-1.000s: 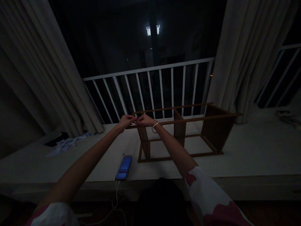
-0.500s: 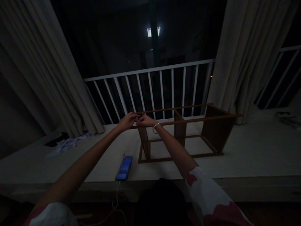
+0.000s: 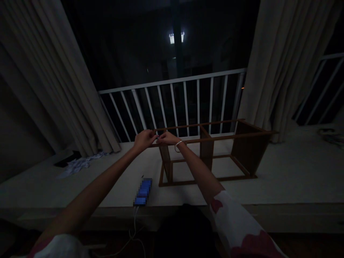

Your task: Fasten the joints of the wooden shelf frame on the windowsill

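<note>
A brown wooden shelf frame [image 3: 206, 147] lies on its side on the pale window ledge. At its upper left end my left hand [image 3: 145, 139] has thumb and fingers pinched together. Fingertip to fingertip with it, my right hand [image 3: 168, 138] is also closed in a pinch, with a bangle on the wrist. Something very small may be between the fingertips, but it is too dark and small to make out. Both hands are right over the near top rail of the frame.
A phone [image 3: 143, 192] with a blurred screen lies on the ledge [image 3: 113, 190], its white cable [image 3: 134, 222] hanging off the edge. White scraps [image 3: 77, 164] are at the left. White railings [image 3: 172, 84] and curtains [image 3: 258, 71] stand behind.
The left hand's fingers have closed from a looser, raised pose into a pinch against the right fingertips. The right hand stays almost in place; the view shifts slightly.
</note>
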Motion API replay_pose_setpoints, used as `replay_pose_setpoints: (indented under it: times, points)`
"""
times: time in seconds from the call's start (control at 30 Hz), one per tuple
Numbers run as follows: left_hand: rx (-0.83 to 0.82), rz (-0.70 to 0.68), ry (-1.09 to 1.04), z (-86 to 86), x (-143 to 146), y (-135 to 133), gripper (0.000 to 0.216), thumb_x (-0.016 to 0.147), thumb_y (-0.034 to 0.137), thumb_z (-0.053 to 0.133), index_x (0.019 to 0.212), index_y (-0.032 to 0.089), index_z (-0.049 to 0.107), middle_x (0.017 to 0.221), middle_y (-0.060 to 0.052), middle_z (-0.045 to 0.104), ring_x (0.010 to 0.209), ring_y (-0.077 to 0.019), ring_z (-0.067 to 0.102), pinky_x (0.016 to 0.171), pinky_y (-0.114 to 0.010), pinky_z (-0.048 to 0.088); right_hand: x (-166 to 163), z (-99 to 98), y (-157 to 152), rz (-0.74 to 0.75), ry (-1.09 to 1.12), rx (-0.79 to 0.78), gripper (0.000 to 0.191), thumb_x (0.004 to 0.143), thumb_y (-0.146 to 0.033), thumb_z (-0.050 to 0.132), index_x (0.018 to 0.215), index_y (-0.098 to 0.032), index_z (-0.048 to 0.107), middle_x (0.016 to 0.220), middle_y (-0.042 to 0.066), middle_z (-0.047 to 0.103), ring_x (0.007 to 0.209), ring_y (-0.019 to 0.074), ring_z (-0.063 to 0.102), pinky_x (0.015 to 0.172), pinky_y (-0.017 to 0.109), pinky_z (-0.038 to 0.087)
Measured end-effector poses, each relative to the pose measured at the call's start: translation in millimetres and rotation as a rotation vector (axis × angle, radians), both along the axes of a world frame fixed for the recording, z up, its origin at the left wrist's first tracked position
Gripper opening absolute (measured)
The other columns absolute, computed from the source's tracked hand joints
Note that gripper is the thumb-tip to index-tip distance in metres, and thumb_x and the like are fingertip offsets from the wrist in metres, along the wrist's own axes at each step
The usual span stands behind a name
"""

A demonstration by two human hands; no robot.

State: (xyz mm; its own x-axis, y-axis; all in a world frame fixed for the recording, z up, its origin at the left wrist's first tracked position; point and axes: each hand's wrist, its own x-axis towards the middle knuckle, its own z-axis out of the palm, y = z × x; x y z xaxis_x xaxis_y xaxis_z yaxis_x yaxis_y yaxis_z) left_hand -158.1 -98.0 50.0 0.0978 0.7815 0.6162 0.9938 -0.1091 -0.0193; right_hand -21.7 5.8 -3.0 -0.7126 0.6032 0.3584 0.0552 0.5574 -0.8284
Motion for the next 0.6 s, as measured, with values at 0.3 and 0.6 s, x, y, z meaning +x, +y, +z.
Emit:
replay_pose_setpoints:
  times: [0.3,0.6]
  points:
    - [0.064,0.035,-0.199,-0.4,6.9,0.5,0.038,0.079,0.047,0.035,0.072,0.018,0.058,0.069,-0.003,0.059,0.061,-0.0132,0.049,0.05,-0.023,0.027,1.9,0.9,-2.4,0.014,-0.001,-0.02,0.028,0.059,-0.031,0.062,0.073,-0.008,0.068,0.059,0.001,0.06,0.055,0.0075,0.048,0.054,0.018,0.036]
    - [0.007,-0.22,-0.23,-7.2,-4.2,5.5,0.035,0.079,0.039,0.035,0.07,0.015,0.058,0.07,-0.003,0.056,0.065,-0.0128,0.049,0.057,-0.024,0.034,1.1,1.3,-3.9,0.004,-0.001,-0.022,0.026,0.06,-0.03,0.062,0.071,-0.007,0.067,0.06,0.002,0.061,0.057,0.0087,0.05,0.055,0.019,0.037]
